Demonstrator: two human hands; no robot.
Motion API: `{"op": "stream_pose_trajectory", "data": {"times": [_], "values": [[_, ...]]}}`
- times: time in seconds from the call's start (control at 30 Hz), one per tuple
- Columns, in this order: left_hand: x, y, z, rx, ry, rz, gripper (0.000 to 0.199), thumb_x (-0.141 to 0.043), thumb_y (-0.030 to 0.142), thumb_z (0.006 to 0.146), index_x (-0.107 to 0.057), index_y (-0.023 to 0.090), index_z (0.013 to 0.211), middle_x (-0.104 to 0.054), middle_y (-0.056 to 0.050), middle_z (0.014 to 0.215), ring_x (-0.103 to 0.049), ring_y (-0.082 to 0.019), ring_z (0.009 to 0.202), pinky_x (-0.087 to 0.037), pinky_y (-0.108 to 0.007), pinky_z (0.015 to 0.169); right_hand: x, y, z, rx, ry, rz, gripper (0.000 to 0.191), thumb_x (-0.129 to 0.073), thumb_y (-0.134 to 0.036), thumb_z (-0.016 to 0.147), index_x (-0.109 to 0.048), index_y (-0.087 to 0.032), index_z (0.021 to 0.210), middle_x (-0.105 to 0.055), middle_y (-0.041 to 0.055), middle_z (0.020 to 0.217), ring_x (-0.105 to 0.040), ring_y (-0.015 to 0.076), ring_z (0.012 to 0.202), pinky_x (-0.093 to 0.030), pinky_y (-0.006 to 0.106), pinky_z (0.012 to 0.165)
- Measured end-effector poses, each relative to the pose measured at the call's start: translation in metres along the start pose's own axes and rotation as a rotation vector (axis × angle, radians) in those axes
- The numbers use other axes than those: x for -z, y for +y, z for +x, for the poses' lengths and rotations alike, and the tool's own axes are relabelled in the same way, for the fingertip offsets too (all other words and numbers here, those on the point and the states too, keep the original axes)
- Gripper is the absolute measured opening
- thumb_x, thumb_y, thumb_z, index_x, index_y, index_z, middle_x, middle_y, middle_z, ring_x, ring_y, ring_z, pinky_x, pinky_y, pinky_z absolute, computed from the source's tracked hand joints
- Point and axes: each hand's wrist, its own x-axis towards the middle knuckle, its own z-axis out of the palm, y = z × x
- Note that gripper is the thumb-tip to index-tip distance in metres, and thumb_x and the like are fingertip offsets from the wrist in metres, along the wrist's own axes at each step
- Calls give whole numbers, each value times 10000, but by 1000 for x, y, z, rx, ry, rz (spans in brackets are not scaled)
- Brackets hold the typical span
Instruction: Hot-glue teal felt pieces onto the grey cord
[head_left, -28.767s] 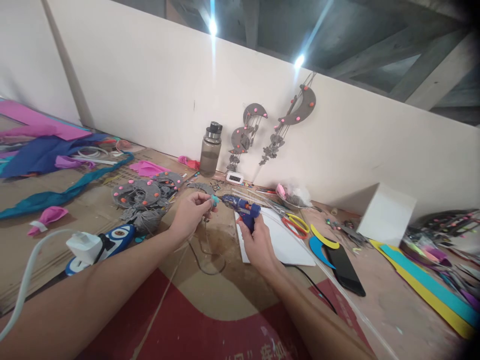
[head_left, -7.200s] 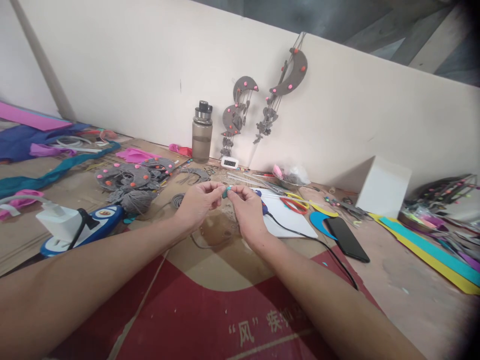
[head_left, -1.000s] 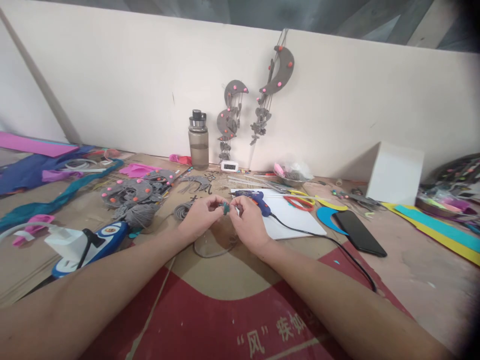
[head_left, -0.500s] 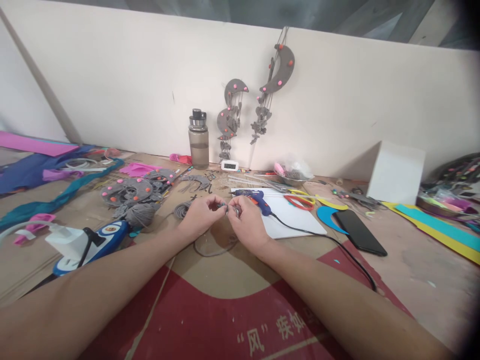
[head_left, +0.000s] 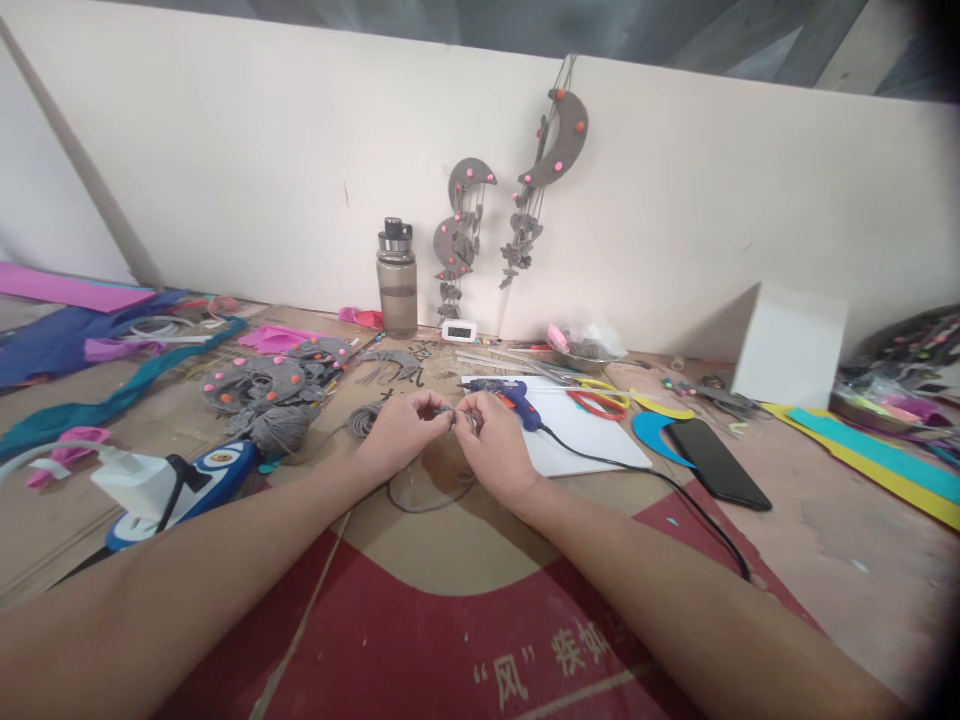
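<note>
Close together over the middle of the work surface, my left hand (head_left: 406,430) and my right hand (head_left: 491,440) pinch a length of grey yarn (head_left: 452,412) between their fingertips. The fingers cover most of what is held there. A loop of the yarn hangs below them onto the brown cardboard (head_left: 442,560). A coil of grey cord (head_left: 364,419) lies just left of my left hand. Behind my right hand, a blue hot glue gun (head_left: 517,402) rests on a white board (head_left: 592,445).
At the left are a blue power strip (head_left: 225,470) with a white plug (head_left: 135,485) and grey crescents (head_left: 262,383) with pink dots. A water bottle (head_left: 397,285) stands by the wall. Scissors (head_left: 600,405), a blue crescent (head_left: 656,437) and a black phone (head_left: 720,465) lie right, near the glue gun's cord.
</note>
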Motion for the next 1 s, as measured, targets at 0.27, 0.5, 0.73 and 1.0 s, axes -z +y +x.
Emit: {"op": "stream_pose_trajectory", "data": {"times": [0.27, 0.5, 0.73, 1.0], "values": [[0, -1, 1, -3, -8, -38, 186, -542, 287, 738, -650, 146, 792, -665, -10, 748, -576, -137, 689, -426, -230, 654, 0, 1, 0, 14, 6, -7, 53, -454, -177, 796, -497, -197, 772, -538, 0, 749, -471, 138, 693, -357, 259, 634], [0, -2, 1, -7, -19, -74, 181, -538, 287, 735, -632, 144, 797, -646, -9, 735, -560, -132, 670, -424, -225, 638, 0, 0, 0, 8, 8, -4, 57, -450, -181, 795, -500, -194, 772, -542, 2, 758, -469, 134, 688, -356, 254, 624], [1, 2, -1, -23, -26, -100, 184, -543, 305, 738, -619, 151, 805, -643, -15, 758, -562, -136, 686, -435, -233, 653, 0, 0, -1, 30, 21, -17, 67, -442, -173, 793, -503, -197, 780, -554, 7, 764, -479, 140, 698, -359, 258, 628], [1, 0, 0, -18, -14, -37, 179, -535, 299, 747, -628, 152, 788, -649, -13, 748, -565, -140, 696, -423, -237, 663, 0, -1, -1, 18, 12, -23, 58, -449, -183, 800, -495, -197, 767, -542, 3, 754, -470, 134, 686, -355, 251, 619]]}}
